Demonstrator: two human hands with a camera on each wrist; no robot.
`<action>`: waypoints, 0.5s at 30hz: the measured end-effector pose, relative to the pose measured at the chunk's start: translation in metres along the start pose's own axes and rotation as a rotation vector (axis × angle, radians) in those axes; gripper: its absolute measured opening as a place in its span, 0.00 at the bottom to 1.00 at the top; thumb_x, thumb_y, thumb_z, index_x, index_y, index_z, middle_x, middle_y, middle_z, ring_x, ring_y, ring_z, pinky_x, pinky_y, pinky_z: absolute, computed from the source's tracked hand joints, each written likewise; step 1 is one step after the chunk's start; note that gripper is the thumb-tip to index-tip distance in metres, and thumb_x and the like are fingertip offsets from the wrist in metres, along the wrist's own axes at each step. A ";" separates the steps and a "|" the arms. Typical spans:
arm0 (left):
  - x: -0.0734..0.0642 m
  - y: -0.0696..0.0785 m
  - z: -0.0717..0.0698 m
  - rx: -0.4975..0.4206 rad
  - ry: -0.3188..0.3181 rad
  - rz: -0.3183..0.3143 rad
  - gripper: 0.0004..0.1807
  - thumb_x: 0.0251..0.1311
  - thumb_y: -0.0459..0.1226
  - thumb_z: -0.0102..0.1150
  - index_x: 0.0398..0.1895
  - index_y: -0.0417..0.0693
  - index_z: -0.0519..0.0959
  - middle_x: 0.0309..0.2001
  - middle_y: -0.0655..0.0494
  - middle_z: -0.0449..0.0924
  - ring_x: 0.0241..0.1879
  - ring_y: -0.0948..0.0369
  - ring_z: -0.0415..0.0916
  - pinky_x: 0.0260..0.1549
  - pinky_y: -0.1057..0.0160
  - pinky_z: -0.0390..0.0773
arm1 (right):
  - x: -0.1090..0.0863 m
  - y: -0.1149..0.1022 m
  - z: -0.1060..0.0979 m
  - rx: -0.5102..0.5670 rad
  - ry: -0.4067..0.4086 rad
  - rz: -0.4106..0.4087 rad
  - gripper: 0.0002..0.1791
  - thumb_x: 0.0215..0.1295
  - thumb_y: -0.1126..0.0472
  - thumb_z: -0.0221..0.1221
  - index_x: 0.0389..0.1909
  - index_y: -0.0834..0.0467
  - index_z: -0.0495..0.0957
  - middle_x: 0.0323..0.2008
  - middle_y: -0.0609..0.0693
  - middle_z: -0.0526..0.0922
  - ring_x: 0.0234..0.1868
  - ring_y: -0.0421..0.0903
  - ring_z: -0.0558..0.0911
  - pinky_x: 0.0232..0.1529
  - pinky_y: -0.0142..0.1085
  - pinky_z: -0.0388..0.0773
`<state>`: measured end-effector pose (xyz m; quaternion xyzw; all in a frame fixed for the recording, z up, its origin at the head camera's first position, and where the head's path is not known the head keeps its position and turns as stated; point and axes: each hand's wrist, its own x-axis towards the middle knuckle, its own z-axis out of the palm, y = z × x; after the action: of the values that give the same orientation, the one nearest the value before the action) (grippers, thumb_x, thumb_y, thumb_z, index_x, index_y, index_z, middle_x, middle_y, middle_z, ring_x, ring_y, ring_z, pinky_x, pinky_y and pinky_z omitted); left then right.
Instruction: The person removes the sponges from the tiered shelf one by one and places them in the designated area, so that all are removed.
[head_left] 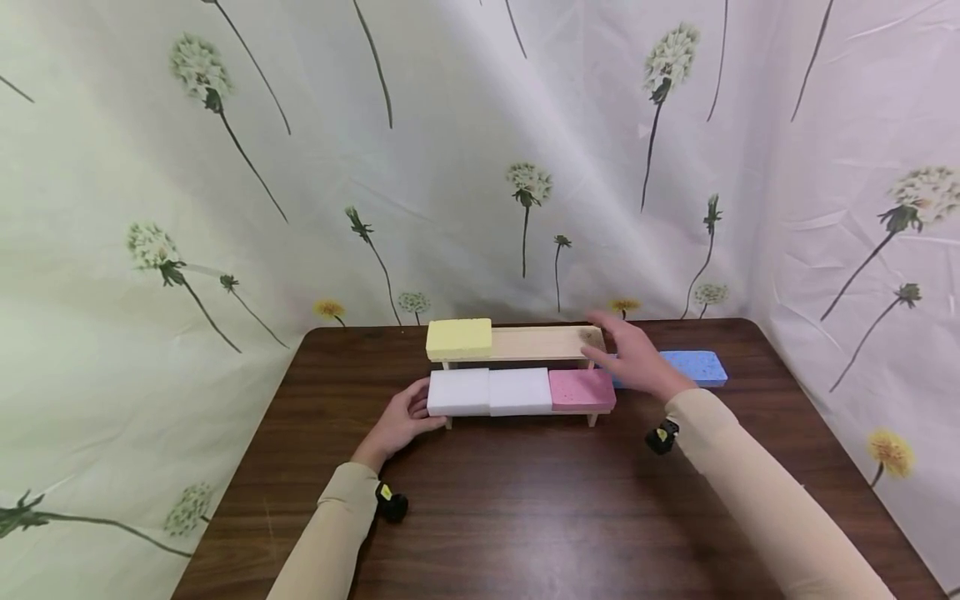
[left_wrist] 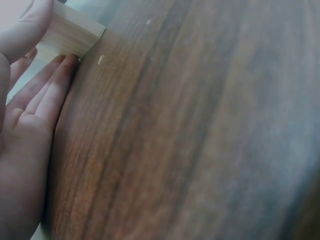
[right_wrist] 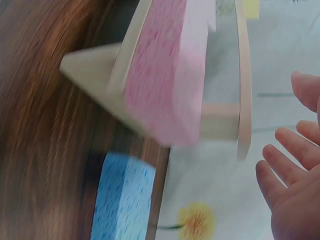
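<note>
A two-tier wooden stand holds sponge blocks. Its front tier carries two white sponges and a pink sponge; a yellow sponge sits at the left of the back tier. My left hand grips the front tier's left end, thumb in front. In the left wrist view, fingertips touch its wooden leg. Over the back tier's right end, my right hand is spread with nothing in it. A blue sponge lies partly hidden behind that hand.
The stand rests toward the back of a dark wood-grain table. Close behind the table's back edge hangs a pale curtain printed with dandelions, which also continues along both sides.
</note>
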<state>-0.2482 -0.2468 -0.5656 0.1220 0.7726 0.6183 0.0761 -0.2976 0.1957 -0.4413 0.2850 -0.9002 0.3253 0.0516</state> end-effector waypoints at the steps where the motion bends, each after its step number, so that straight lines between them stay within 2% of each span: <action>1: 0.000 0.000 0.000 0.001 0.001 0.004 0.45 0.59 0.29 0.76 0.78 0.38 0.63 0.72 0.33 0.70 0.71 0.42 0.71 0.63 0.61 0.79 | 0.002 -0.003 0.002 0.005 -0.008 -0.008 0.35 0.76 0.55 0.64 0.77 0.64 0.65 0.73 0.64 0.71 0.72 0.62 0.72 0.71 0.59 0.71; 7: -0.002 0.001 0.002 -0.005 0.004 0.021 0.45 0.60 0.29 0.76 0.78 0.37 0.63 0.72 0.32 0.70 0.70 0.41 0.72 0.62 0.62 0.80 | 0.015 -0.018 0.016 0.030 -0.042 -0.018 0.36 0.75 0.55 0.65 0.78 0.61 0.66 0.73 0.61 0.72 0.69 0.60 0.75 0.71 0.59 0.72; 15: -0.002 0.003 0.001 -0.004 0.008 -0.009 0.45 0.59 0.29 0.76 0.79 0.39 0.63 0.73 0.34 0.68 0.72 0.42 0.69 0.65 0.59 0.78 | 0.026 -0.030 0.031 0.073 -0.075 -0.038 0.37 0.75 0.55 0.65 0.78 0.62 0.64 0.74 0.61 0.71 0.69 0.61 0.76 0.71 0.57 0.72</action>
<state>-0.2455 -0.2460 -0.5626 0.1156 0.7724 0.6199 0.0761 -0.3003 0.1453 -0.4412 0.3156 -0.8835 0.3459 0.0133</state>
